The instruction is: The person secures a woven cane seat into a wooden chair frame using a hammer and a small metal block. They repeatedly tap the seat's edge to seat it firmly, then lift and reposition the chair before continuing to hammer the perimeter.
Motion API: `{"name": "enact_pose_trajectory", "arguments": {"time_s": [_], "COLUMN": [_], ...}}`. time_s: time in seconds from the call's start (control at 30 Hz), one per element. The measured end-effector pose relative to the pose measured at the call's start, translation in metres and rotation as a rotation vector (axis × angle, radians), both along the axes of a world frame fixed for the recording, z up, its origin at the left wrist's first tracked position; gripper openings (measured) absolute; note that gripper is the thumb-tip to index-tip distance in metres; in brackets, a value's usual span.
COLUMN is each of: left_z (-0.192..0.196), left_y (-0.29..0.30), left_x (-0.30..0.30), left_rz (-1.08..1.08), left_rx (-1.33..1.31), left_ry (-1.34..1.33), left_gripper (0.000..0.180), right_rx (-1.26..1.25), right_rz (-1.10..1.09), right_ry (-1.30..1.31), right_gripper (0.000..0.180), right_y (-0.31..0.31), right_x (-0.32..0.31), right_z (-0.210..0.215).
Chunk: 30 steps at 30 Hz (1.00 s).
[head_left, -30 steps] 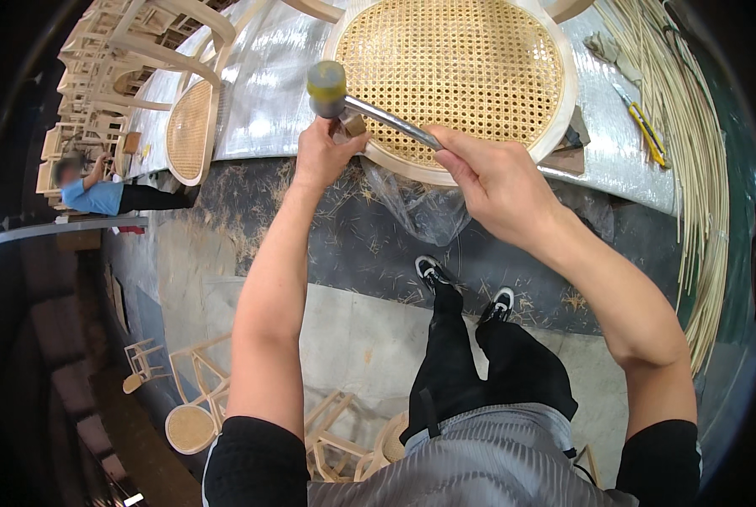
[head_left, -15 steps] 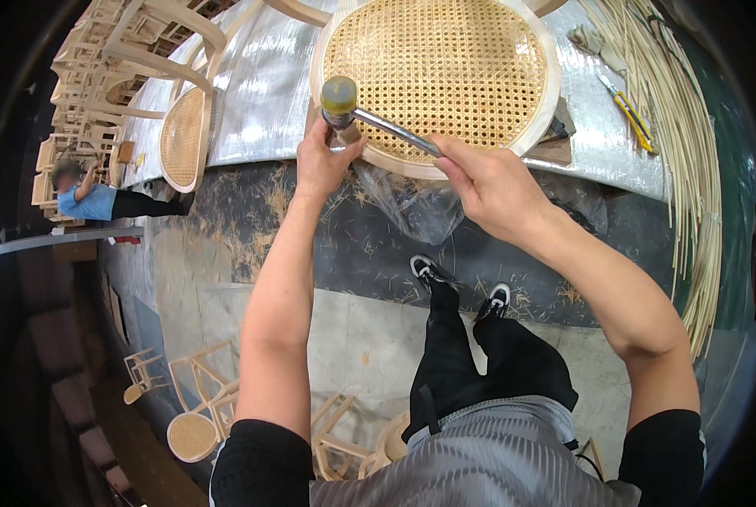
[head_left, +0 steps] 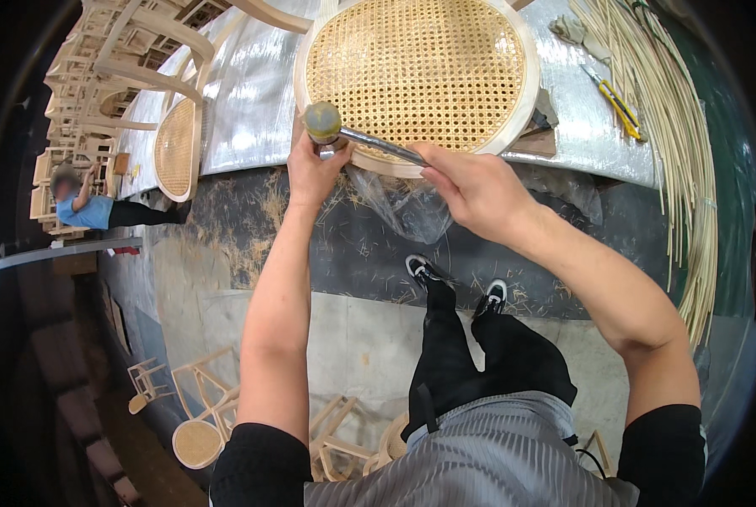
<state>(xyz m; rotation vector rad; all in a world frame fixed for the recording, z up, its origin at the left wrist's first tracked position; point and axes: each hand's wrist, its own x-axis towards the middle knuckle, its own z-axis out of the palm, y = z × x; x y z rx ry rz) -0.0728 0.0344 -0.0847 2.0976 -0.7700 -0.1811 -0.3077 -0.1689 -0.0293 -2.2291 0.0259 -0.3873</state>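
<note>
My right hand (head_left: 484, 190) grips the metal handle of a mallet (head_left: 322, 118) with a rounded, yellowish-grey head. The head is over the near left rim of a round chair seat (head_left: 416, 72), which has woven cane inside a pale wooden frame. Just below the mallet head, my left hand (head_left: 315, 176) is closed at that rim, thumb and fingers pinched round a small wooden block. The mallet head hides most of the block. The seat lies at the near edge of a table (head_left: 247, 127) covered in shiny plastic.
Right of the seat lie a yellow utility knife (head_left: 619, 106), a glove (head_left: 576, 34) and a bundle of long cane strips (head_left: 690, 194). Another cane-seated chair (head_left: 177, 148) stands left. A person in blue (head_left: 91, 207) works at far left. Chair frames (head_left: 199, 444) stand behind me.
The mallet head has come down onto the spot above my left hand, covering the block more. The whole view has shifted slightly, with the seat now a little further left.
</note>
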Motion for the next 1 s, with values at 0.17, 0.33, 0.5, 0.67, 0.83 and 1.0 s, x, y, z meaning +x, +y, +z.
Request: {"name": "enact_pose_trajectory", "arguments": {"time_s": [0.17,0.33,0.5,0.67,0.83,1.0], "left_z": [-0.005,-0.006,-0.013,-0.020,-0.027,-0.031], "left_y": [0.017,0.005,0.009,0.006,0.004,0.008], "left_x": [-0.006,-0.019,-0.018,-0.029,-0.039,-0.042], "left_rz": [0.000,0.041,0.100,0.093,0.095,0.055], "left_rx": [-0.154,-0.048,-0.001,-0.145,-0.108,-0.305], "left_ry": [0.080,-0.132,-0.138,0.025,0.045,0.110], "left_gripper": [0.045,0.039,0.045,0.047,0.043,0.048], "right_rx": [0.113,-0.002,-0.074,0.130,0.036,0.076], "right_rz": [0.014,-0.012,-0.010,-0.037,-0.025,0.017], "right_ry": [-0.326,-0.195,-0.279,-0.373,-0.171,-0.301], "right_gripper": [0.038,0.034,0.034,0.032,0.034,0.043], "right_y": [0.012,-0.005,-0.004,0.003,-0.011,-0.001], "right_x": [-0.001,-0.004,-0.007,-0.007,-0.011,-0.016], "right_z": [0.013,0.005,-0.010,0.006,-0.005,0.008]}}
